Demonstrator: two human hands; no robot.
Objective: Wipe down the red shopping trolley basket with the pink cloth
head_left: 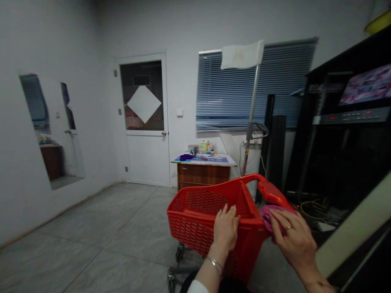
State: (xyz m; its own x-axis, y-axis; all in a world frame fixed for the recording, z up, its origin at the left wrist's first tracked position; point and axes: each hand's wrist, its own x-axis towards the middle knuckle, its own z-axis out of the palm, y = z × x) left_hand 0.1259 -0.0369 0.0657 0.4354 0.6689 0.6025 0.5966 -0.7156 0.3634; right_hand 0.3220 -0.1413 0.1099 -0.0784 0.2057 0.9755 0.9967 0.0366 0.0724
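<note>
A red plastic shopping cart (195, 230) with perforated basket walls stands right in front of me. My left hand (225, 228), with a silver bangle at its wrist, grips the near rim of the basket, its fingers reaching over to the inside. My right hand (293, 236) wears a ring and presses a pink cloth (268, 217) to the corner of the cart where the red handle (273, 194) joins. The fingers are closed over the cloth and partly hide it. The basket shows no goods inside.
A wooden desk (203, 173) holding bottles and a purple cloth (186, 157) stands behind the cart. To its right rises a metal pole (254, 95) with a white flag-like sheet. A black rack (342, 158) with a screen and cables fills the right. A white door (147, 158) is at the back.
</note>
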